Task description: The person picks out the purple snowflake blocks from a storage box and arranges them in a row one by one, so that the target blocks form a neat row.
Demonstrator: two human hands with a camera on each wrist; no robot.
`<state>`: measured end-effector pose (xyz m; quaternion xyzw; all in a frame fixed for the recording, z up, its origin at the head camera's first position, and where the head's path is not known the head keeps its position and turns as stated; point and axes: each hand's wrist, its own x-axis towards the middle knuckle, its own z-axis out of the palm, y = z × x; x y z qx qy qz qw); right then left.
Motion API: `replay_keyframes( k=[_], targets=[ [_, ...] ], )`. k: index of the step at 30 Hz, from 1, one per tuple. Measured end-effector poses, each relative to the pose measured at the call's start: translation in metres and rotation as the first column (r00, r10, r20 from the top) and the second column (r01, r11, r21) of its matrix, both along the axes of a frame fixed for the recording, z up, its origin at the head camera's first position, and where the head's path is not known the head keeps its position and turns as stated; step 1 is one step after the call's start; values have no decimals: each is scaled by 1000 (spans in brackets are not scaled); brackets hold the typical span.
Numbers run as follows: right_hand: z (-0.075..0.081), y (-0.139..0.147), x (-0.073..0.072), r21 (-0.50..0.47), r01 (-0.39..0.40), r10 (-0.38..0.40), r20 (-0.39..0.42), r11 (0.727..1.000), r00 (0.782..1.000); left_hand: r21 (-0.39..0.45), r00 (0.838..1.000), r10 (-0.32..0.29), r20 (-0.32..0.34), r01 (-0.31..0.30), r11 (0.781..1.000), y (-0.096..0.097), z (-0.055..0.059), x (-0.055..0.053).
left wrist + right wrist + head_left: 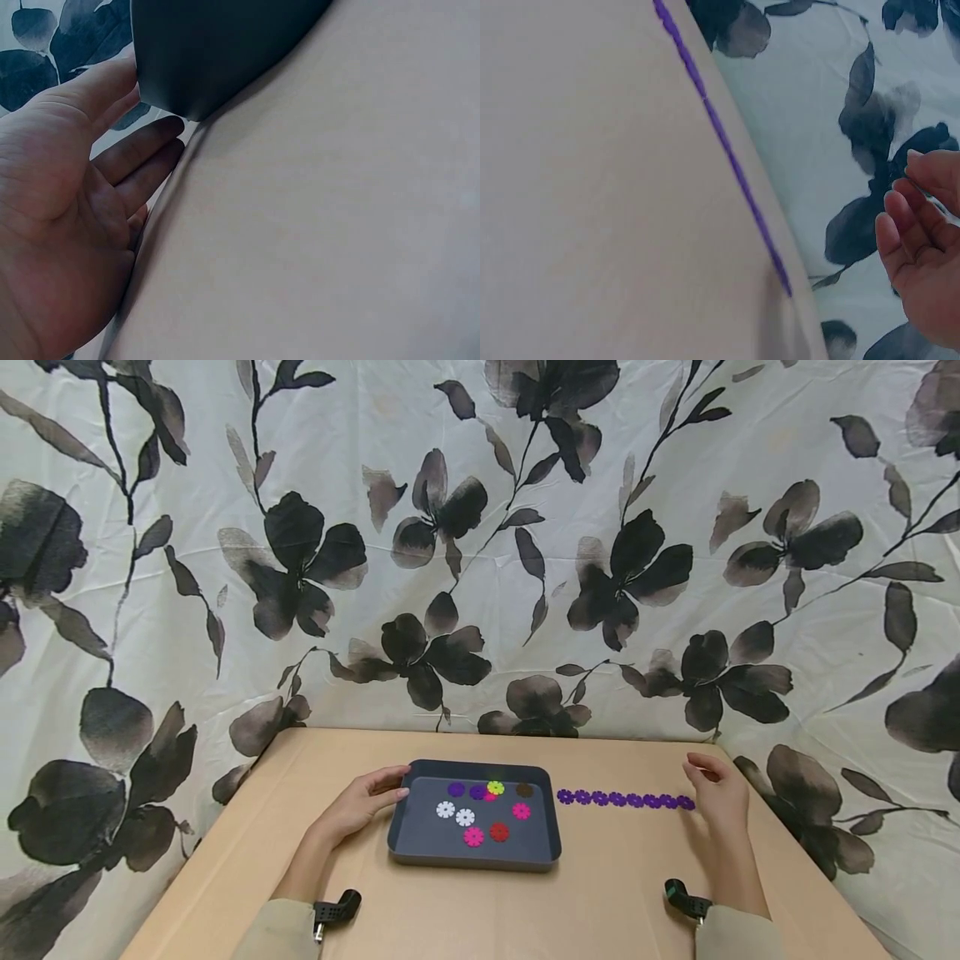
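A dark grey tray (pixel 420 839) holds several small flower-shaped discs in white, pink, red, brown, yellow and purple, such as a white disc (pixel 465 817) and a red disc (pixel 499 832). My left hand (pixel 356 806) touches the tray's left edge with its thumb and fingertips; in the left wrist view its fingers extend loosely beside the tray's dark wall (pixel 202 52). To the right of the tray, a chain of purple discs (pixel 617 799) lies in a straight row. By the chain's right end hovers my right hand (pixel 720 793), fingers loosely bent, nothing visible in them.
The light wooden table (pixel 480 918) ends at a white curtain (pixel 517 610) printed with dark flowers. Black straps with small devices (pixel 339 907) sit at both wrists, over beige sleeves.
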<state>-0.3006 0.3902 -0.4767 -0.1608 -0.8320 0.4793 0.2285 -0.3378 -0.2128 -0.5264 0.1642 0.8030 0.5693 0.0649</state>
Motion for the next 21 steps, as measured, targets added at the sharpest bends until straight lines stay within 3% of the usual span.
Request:
replay_keyframes(
  k=[5,8,14,21],
  targets=[
    [19,-25,-3,-21,-54,52,-80,998,995,9,1000,-1,-1,1,1000,0,0,0],
    [22,-48,-8,7,-134,133,-128,991,983,4,1000,0,0,0,1000,0,0,0],
    [17,-100,-19,125,-345,361,-149,930,920,-4,1000,9,-2,-9,1000,1,-2,2],
    [11,-153,-25,145,-480,499,-162,865,851,-13,1000,8,-7,-8,1000,0,0,1]
  ],
)
